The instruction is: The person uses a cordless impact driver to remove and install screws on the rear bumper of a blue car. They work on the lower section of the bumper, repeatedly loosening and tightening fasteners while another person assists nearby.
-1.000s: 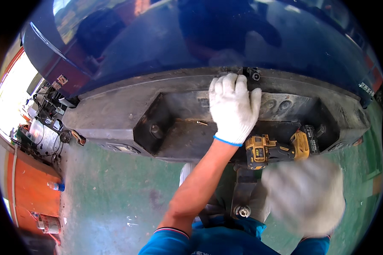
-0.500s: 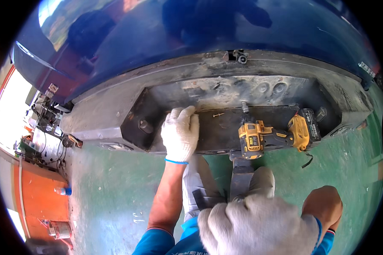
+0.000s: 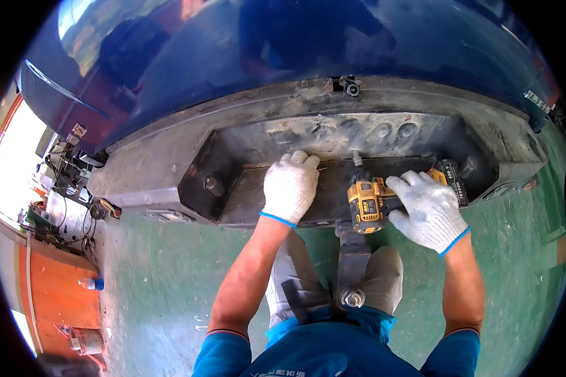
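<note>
My left hand [image 3: 288,187], in a white glove with a blue cuff, rests in the recess of a dark metal bumper [image 3: 132,179], fingers curled beside a small thin screw [image 3: 319,168]; whether they grip it is hidden. A yellow-and-black cordless power tool [image 3: 366,204] with a socket on its nose [image 3: 358,163] lies in the recess to the right of that hand. My gloved right hand [image 3: 426,212] reaches onto the tool's handle near its battery [image 3: 451,174], thumb and fingers still apart.
A glossy blue vehicle panel [image 3: 295,38] arches above the bumper. A metal bar with a large bolt [image 3: 352,297] extends toward my legs [image 3: 295,283] over the green floor [image 3: 151,264]. At left are wheeled equipment with cables [image 3: 75,182] and an orange unit [image 3: 63,283] with a bottle.
My left hand came down from the bumper's upper edge into the recess, then moved slightly right to the screw. My right hand rose from near my body onto the power tool.
</note>
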{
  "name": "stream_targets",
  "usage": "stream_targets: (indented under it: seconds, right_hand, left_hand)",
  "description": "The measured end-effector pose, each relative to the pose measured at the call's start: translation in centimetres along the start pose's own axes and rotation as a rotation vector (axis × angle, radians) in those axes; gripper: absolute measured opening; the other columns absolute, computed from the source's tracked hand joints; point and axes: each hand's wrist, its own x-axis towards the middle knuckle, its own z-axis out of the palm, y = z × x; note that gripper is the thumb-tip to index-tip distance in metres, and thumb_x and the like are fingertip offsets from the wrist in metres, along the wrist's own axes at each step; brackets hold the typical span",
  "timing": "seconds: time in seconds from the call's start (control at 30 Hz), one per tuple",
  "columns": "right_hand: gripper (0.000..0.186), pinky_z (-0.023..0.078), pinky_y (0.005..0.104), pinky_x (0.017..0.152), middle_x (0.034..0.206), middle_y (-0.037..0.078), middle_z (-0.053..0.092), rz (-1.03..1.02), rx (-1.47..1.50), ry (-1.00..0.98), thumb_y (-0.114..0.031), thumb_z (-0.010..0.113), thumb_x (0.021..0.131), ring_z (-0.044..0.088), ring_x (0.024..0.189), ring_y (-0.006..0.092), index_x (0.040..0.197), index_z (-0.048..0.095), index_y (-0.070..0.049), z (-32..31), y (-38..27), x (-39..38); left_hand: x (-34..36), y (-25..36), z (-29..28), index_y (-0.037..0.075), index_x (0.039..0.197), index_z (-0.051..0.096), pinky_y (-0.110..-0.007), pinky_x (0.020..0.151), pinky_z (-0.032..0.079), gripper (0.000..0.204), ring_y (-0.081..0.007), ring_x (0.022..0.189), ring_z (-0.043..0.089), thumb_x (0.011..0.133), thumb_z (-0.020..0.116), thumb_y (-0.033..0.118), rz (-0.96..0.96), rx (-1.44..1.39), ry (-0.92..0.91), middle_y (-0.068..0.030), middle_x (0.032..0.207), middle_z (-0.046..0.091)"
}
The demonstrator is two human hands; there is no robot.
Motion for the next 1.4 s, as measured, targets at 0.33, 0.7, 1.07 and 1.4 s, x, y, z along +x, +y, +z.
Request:
stream_targets:
  seconds: [0.33,0.7,1.07,1.4]
  right_hand:
    - [0.071,0.059,0.0472,0.067,0.096,0.013,0.073,0.021,-0.176,-0.031,-0.011,0.076,0.074,0.075,0.089,0.0305,0.144,0.065,-0.001,4.1,0.1,0.1]
    - [0.076,0.057,0.0476,0.065,0.086,0.012,0.070,0.040,-0.152,0.079,-0.012,0.077,0.071,0.074,0.079,0.0309,0.145,0.066,-0.001,5.6,0.1,0.1]
    - [0.079,0.056,0.0477,0.068,0.088,0.011,0.070,0.026,-0.111,0.137,-0.006,0.078,0.069,0.073,0.081,0.0332,0.146,0.065,-0.003,5.5,0.0,-0.4]
    - [0.077,0.058,0.0456,0.073,0.091,0.014,0.075,-0.052,0.137,0.298,-0.023,0.090,0.071,0.075,0.079,0.0340,0.142,0.068,0.000,0.2,-4.0,-2.5]
  left_hand:
    - [1.8,1.6,2.5,0.007,0.098,0.076,-0.054,0.078,0.065,0.009,-0.0401,0.096,0.078,0.094,0.069,0.011,-0.047,0.100,-0.193,-0.0201,0.107,0.073]
    - [-0.3,0.8,-4.2,-0.004,0.132,0.075,-0.031,0.075,0.063,0.028,-0.0170,0.082,0.075,0.108,0.070,0.011,-0.579,-1.132,-0.236,-0.0107,0.102,0.073]
    - [-4.8,-2.0,-3.4,-0.001,0.131,0.075,-0.038,0.085,0.066,0.026,-0.0247,0.093,0.077,0.109,0.074,0.014,-0.745,-1.995,0.011,-0.0129,0.112,0.078]
    - [-4.6,-0.4,-3.6,-0.001,0.125,0.075,-0.045,0.096,0.070,0.023,-0.0311,0.110,0.081,0.107,0.077,0.012,-0.616,-2.150,0.047,-0.0147,0.115,0.079]
